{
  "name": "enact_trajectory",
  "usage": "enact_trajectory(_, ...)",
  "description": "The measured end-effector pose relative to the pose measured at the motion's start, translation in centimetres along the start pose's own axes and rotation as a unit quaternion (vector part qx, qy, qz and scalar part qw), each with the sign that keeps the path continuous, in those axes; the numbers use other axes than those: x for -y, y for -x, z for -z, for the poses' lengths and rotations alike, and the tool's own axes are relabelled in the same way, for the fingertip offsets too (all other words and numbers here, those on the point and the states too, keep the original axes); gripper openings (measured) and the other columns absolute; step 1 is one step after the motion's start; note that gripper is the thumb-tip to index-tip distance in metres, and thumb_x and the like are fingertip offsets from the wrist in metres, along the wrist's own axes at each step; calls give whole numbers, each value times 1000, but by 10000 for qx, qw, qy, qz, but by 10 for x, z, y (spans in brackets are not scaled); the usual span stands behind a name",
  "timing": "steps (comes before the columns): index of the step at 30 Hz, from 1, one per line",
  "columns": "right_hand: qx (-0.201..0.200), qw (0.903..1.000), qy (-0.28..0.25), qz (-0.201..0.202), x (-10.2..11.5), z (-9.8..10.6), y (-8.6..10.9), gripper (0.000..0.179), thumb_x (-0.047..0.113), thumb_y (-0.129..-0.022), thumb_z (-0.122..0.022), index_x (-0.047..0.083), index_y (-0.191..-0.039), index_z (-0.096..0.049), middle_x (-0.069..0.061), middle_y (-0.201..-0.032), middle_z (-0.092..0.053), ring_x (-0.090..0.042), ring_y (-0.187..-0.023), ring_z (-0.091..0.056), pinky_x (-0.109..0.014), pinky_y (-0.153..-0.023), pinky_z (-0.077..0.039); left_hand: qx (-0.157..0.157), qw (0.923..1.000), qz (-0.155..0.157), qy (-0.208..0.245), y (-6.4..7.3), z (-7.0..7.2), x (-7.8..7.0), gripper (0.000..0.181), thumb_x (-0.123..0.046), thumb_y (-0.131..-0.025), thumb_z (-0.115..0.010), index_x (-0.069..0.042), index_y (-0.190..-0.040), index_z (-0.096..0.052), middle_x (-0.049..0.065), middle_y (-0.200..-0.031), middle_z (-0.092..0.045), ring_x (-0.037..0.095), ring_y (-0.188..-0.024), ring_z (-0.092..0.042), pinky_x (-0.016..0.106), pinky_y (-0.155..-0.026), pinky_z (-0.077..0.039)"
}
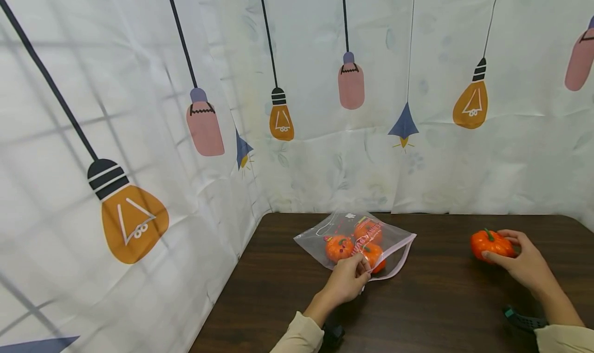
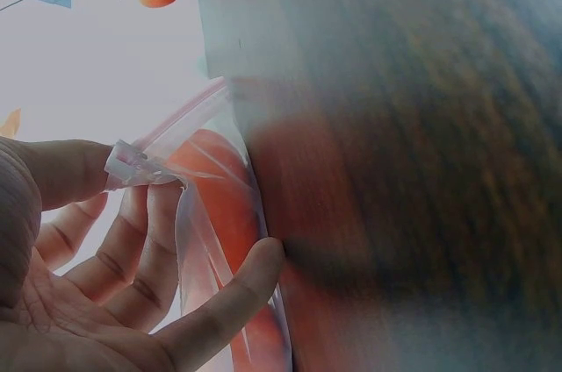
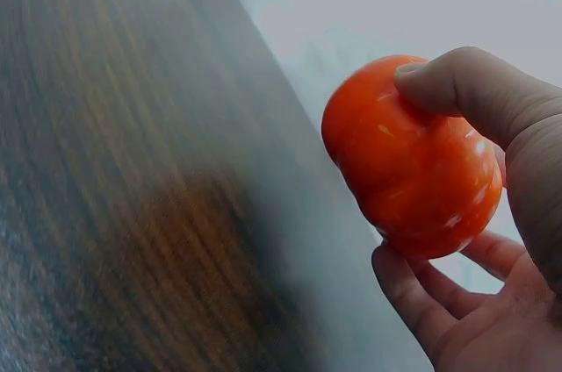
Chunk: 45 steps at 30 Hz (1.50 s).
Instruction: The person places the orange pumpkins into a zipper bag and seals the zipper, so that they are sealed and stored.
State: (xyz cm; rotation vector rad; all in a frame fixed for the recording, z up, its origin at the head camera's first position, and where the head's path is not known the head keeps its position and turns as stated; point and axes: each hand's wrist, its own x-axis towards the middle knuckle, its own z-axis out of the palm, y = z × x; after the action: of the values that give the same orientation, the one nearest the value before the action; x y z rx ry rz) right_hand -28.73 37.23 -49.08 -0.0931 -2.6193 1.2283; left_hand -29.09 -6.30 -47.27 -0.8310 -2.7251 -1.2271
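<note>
A clear zip bag (image 1: 395,235) with pinkish edging and red print lies on the table, with three orange toy pumpkins (image 1: 339,248) inside. At its near edge my left hand (image 1: 344,281) pinches the bag beside the slider (image 2: 129,164), which shows in the left wrist view. One finger (image 2: 230,302) of that hand lies along the bag's side. Off to the right, my right hand (image 1: 529,263) grips another shiny orange pumpkin (image 1: 492,244) with a green stem. In the right wrist view the thumb (image 3: 470,91) presses one side of this pumpkin, fingers on the opposite side.
The dark wooden table (image 1: 445,301) reaches back to a pale fabric curtain (image 1: 315,178) printed with hanging lamps. Another curtain side (image 1: 185,250) runs along the table's left edge. A dark strap (image 1: 524,320) sits at the right wrist, and a black device (image 1: 333,335) at the left.
</note>
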Motion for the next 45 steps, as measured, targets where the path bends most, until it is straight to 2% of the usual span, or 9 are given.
enact_trajectory(2,1,10000,43,44,2,1,0,87,39,-95,-72,-9,-150,-24,-46,-145,-29,-59,-114,-42,-37,-70,-44,1,10000,7,2,0,0,0,10,-8,-95,-70,-12,-92,-62,-7,-74,-58,-4,-61,-48,14,-59,-45)
enact_trajectory(6,2,9999,100,133,8,2,0,87,40,-95,-71,-8,-150,-24,-46,-145,-30,-60,-114,-41,-46,-72,-45,5,10000,24,37,0,0,0,10,-8,-95,-70,-12,-92,-62,-7,-74,-58,-4,-61,-48,14,-59,-45)
enact_trajectory(12,3,9992,102,381,16,1,0,82,37,-95,-73,-7,-147,-28,-44,-141,-35,-56,-106,-50,-31,-65,-43,13,10000,4,42,0,-1,1,10,-9,-95,-70,-13,-92,-61,-7,-75,-58,-4,-62,-49,14,-60,-45)
enact_trajectory(22,151,9974,95,700,38,-4,1,79,35,-95,-73,-5,-148,-30,-41,-141,-37,-54,-107,-53,-32,-63,-47,0,10000,-9,57,0,-1,1,10,-8,-95,-70,-12,-92,-62,-6,-75,-59,-4,-61,-48,14,-59,-45)
enact_trajectory(24,207,9970,101,741,41,-4,1,78,35,-95,-74,-4,-147,-31,-40,-141,-38,-48,-104,-56,-34,-64,-48,-1,10000,0,53,0,-1,1,10,-8,-95,-70,-12,-92,-62,-6,-75,-59,-4,-61,-49,14,-59,-45)
enact_trajectory(27,344,9963,92,787,46,-3,2,77,35,-95,-73,-3,-147,-32,-36,-142,-40,-22,-97,-60,-35,-65,-49,-6,10000,4,31,0,-2,1,10,-8,-95,-70,-13,-91,-62,-6,-74,-59,-4,-61,-48,14,-59,-45)
enact_trajectory(30,531,9950,58,843,51,-3,2,75,35,-95,-73,-1,-148,-33,-32,-142,-42,2,-93,-51,-35,-66,-50,-15,10000,11,14,0,-2,1,10,-8,-95,-70,-12,-91,-62,-6,-74,-59,-4,-61,-48,14,-59,-44)
enact_trajectory(37,873,9890,-320,1154,61,-8,2,66,24,-96,-73,2,-146,-36,-25,-139,-44,5,-97,-52,-30,-70,-53,-30,9999,118,37,0,-1,-1,10,-9,-95,-70,-13,-93,-61,-6,-72,-56,-2,-58,-47,16,-56,-43)
enact_trajectory(45,1091,9815,-498,1495,72,-18,0,60,17,-94,-74,5,-144,-41,-3,-129,-51,3,-96,-57,-27,-73,-55,-93,9999,87,100,1,1,-1,10,-9,-96,-70,-12,-92,-61,-6,-70,-57,-3,-56,-48,16,-55,-43)
